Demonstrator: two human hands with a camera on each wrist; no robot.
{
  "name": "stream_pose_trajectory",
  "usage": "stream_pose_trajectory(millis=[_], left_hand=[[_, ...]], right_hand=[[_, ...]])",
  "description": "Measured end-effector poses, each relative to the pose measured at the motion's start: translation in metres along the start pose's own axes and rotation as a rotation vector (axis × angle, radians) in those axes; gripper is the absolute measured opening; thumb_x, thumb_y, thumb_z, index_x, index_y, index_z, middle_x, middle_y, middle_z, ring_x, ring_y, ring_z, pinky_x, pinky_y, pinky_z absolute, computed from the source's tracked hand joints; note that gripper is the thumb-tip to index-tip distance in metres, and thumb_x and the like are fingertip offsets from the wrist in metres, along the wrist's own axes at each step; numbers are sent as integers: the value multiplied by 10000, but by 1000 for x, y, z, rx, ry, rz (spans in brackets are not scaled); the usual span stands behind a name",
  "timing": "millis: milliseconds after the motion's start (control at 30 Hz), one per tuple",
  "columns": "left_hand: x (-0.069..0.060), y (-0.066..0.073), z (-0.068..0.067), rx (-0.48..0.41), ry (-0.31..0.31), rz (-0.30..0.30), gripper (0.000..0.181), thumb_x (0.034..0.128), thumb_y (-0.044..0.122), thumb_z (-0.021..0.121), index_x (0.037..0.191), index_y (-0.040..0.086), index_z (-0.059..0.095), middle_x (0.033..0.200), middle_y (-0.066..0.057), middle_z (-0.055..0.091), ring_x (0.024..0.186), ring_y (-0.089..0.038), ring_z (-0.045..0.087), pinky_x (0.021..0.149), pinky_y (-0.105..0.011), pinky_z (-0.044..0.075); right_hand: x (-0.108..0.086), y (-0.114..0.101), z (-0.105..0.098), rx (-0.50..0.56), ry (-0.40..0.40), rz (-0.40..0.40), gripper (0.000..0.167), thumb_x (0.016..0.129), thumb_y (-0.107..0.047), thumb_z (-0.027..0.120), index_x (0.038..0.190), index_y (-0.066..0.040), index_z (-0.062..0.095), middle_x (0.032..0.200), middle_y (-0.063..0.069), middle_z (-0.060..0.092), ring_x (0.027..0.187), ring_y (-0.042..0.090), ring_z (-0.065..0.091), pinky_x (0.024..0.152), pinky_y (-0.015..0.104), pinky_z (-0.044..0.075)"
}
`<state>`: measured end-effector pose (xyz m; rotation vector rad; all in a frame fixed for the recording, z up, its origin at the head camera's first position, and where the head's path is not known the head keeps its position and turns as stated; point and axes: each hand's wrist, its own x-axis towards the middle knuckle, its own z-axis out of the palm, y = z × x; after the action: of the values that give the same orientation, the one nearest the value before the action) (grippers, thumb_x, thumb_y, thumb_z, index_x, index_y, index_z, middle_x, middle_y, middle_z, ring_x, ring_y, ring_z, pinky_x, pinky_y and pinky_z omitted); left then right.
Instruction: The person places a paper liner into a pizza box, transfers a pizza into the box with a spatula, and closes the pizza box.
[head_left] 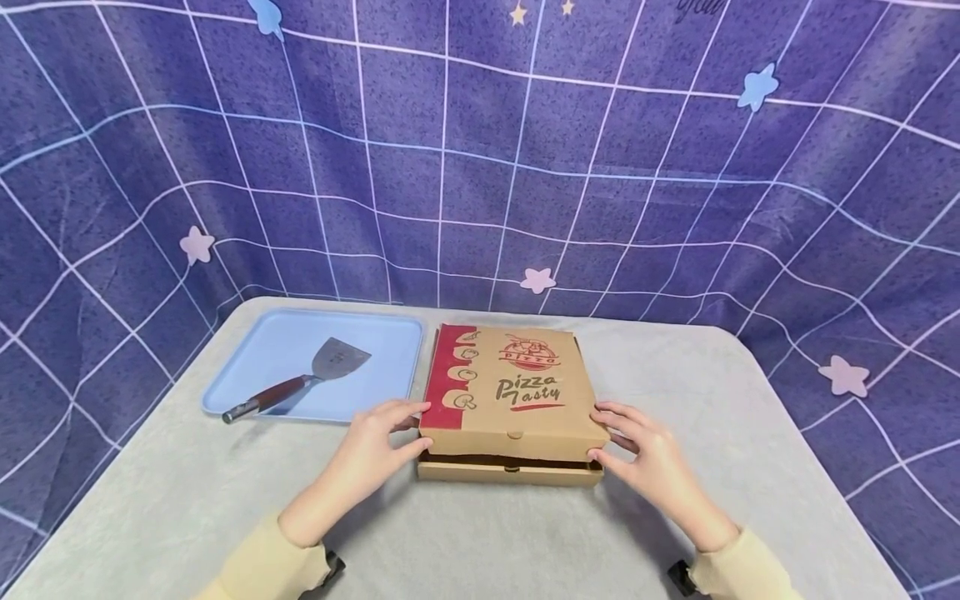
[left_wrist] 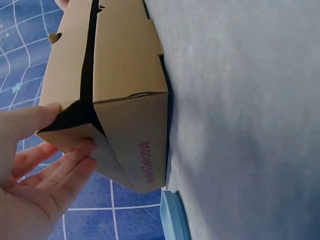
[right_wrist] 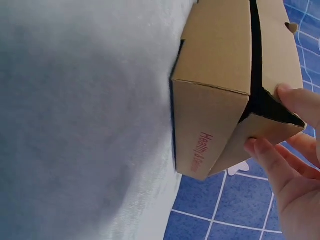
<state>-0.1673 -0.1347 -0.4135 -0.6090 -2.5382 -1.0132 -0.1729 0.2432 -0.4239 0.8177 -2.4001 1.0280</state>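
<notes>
A brown cardboard pizza box with a red strip and printed lettering sits mid-table. Its lid is slightly raised at the front, leaving a dark gap above the base. My left hand grips the lid's front left corner, thumb on the front flap and fingers along the side. At the front right corner my right hand holds the lid the same way. Both wrist views show the lid corners between thumb and fingers. The box's inside is too dark to make out.
Left of the box lies a light blue tray. A broad metal turner with a brown handle rests across it, its handle end over the tray's front edge. The pale table meets a purple gridded curtain behind.
</notes>
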Motion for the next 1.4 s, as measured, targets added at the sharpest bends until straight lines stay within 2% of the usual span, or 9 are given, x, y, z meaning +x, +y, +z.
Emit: stream_pose_trajectory(millis=[133,233,400,633,767,933,1067,1167,1400], left_hand=[[-5,-1,2,25,1,15,460,697,120,824,1129,64,673,1057,-78,688,828,-138,689,803,-356,542],[-7,-1,3,47,3,23,456,696,123,824,1124,63,677,1074,-96,685,893,-190,681,820,-364,536],[-10,-1,7,101,0,26,432,697,137,822,1104,71,693,1086,-95,679,1016,-265,640,877,-416,505],[-13,2,14,193,8,68,371,675,84,827,1028,47,717,1047,-91,671,980,-252,643,845,-386,520],[-14,6,16,236,5,97,370,679,66,818,1029,22,705,1024,-106,662,949,-256,647,825,-379,528],[-15,7,19,279,9,116,353,692,79,812,1026,28,708,1010,-96,670,946,-256,640,832,-384,524],[-16,6,20,285,-10,112,319,717,84,797,1019,28,712,1012,-100,677,947,-263,641,833,-390,523],[-16,6,20,293,-27,113,298,732,88,787,1013,22,713,1015,-107,679,951,-267,644,834,-391,523],[-15,6,18,309,-59,132,264,760,84,761,1009,9,713,1026,-113,665,965,-271,636,844,-401,518]], right_hand=[[-4,1,4,-6,-2,-33,459,667,-29,823,1094,6,657,1196,152,608,1065,267,616,826,159,481],[-6,2,6,-24,-2,-58,447,670,-33,821,1085,9,661,1181,151,616,1053,287,622,842,138,467],[-8,1,7,-136,9,-125,438,666,-65,816,1078,-16,678,1152,121,644,1001,278,645,857,104,450],[-11,2,9,-206,37,-191,447,625,-55,818,1052,-27,691,1122,107,661,978,274,653,957,119,394],[-13,3,10,-214,38,-221,425,646,-42,796,1056,-20,686,1119,117,658,984,293,650,1001,125,356],[-14,3,10,-222,27,-236,386,680,-32,760,1058,-19,682,1122,117,656,989,294,648,1000,137,365],[-14,3,11,-263,36,-257,393,649,-11,777,1033,-27,692,1097,108,668,959,271,662,900,244,480],[-15,4,12,-283,20,-250,380,653,-15,780,1023,-32,698,1088,107,673,954,260,667,838,311,514],[-15,4,13,-278,-40,-214,289,723,-39,740,1010,-29,705,1084,109,670,997,266,647,933,214,448]])
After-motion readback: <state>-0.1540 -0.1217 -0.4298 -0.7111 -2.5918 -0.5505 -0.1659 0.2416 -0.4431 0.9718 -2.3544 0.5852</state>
